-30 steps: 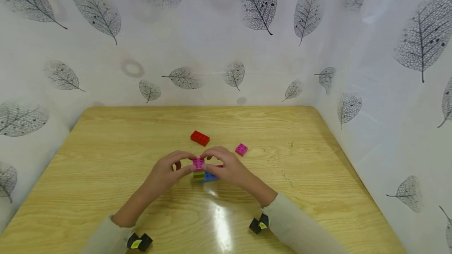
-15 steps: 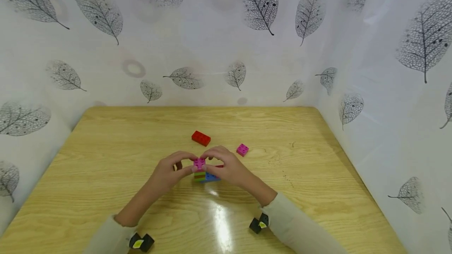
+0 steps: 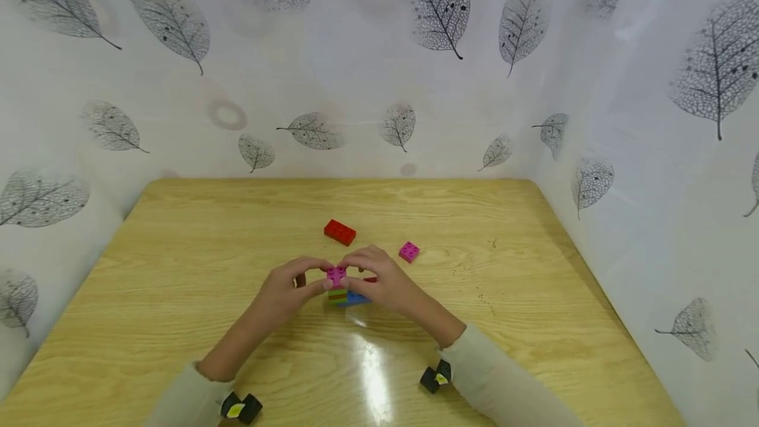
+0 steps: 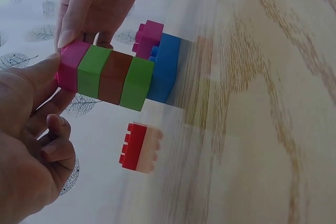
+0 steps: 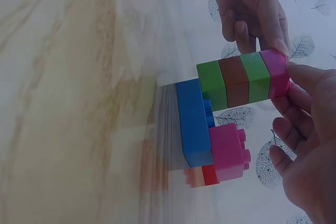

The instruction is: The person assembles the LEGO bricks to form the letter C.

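Note:
A pink toy brick (image 3: 337,275) tops a short tower, pinched between thumb and finger of my left hand (image 3: 284,288) on one side and my right hand (image 3: 382,282) on the other. Below it sit a green brick (image 4: 94,72), a brown brick (image 4: 115,77) and another green brick (image 4: 137,83). The tower stands upright on one end of a long blue brick (image 5: 193,124), which lies on the table. A second pink brick (image 5: 227,153) is fixed on the blue brick's other end. In the head view my right hand partly hides the blue brick.
On the wooden table (image 3: 207,229), a loose red brick (image 3: 340,232) lies beyond my hands. Farther right is a loose small pink brick (image 3: 409,252). Leaf-patterned white sheeting (image 3: 356,78) rises behind the table. Dark wrist devices are strapped at both sleeves.

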Motion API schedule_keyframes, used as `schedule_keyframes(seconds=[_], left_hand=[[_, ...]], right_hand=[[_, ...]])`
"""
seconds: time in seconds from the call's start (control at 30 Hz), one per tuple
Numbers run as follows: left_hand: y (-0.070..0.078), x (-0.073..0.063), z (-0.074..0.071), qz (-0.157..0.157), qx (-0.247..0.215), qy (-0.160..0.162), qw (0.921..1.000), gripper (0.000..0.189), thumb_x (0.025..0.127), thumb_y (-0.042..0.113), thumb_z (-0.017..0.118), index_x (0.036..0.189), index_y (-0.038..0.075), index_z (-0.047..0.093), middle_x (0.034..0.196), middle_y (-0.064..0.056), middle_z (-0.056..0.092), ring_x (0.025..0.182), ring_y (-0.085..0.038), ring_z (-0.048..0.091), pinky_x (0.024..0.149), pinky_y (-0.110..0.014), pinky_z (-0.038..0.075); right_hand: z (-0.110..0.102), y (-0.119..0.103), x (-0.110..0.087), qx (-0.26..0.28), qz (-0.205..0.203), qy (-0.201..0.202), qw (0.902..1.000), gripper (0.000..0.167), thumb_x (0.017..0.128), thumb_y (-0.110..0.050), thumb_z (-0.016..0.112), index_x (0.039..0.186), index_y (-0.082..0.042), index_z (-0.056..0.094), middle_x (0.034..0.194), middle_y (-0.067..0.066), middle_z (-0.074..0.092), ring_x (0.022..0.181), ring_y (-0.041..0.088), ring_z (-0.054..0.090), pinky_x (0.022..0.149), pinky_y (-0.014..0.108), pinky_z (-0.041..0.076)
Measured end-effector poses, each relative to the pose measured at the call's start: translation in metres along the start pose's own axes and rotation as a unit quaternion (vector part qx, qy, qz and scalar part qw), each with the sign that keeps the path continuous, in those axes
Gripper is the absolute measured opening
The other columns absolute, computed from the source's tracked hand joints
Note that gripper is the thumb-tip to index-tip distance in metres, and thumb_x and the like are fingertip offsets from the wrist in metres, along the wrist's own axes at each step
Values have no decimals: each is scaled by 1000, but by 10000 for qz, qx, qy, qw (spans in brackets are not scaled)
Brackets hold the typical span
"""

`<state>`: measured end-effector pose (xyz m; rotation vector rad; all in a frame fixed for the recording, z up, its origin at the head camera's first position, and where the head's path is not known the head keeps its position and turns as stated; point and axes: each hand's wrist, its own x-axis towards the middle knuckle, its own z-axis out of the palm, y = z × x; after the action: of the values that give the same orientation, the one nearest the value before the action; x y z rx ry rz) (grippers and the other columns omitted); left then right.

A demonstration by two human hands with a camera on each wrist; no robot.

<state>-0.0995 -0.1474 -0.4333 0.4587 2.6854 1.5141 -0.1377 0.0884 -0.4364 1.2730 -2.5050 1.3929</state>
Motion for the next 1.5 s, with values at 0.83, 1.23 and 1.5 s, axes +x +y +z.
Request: schedule_keyframes(seconds=[0.83, 1.23, 1.5], left_hand=[[-8, -8, 1, 53, -197, -193, 9996, 33, 93, 34, 72, 125, 26, 67, 120, 3, 68, 78, -15, 54, 57, -24, 46], [-7, 0, 2, 12, -131, -293, 9995, 36, 94, 37, 71, 127, 25, 67, 120, 4, 67, 83, -17, 54, 62, -24, 48], [-7, 2, 1, 4, -206, -315, 9993, 36, 94, 36, 71, 127, 23, 67, 121, 4, 66, 84, -18, 55, 64, -25, 48]], right_hand=[[8, -3, -4, 227, 545, 86, 9982, 27, 96, -26, 71, 121, -17, 71, 121, -4, 69, 109, 30, 56, 86, 43, 54], [-13, 15, 10, 167, 1519, 198, 9881, 36, 102, -41, 59, 127, -16, 68, 123, -6, 64, 103, 13, 55, 84, 33, 48], [-17, 44, 44, -284, 1827, 169, 9826, 40, 100, -32, 65, 131, -7, 65, 126, 9, 65, 104, 21, 58, 79, 32, 52]])
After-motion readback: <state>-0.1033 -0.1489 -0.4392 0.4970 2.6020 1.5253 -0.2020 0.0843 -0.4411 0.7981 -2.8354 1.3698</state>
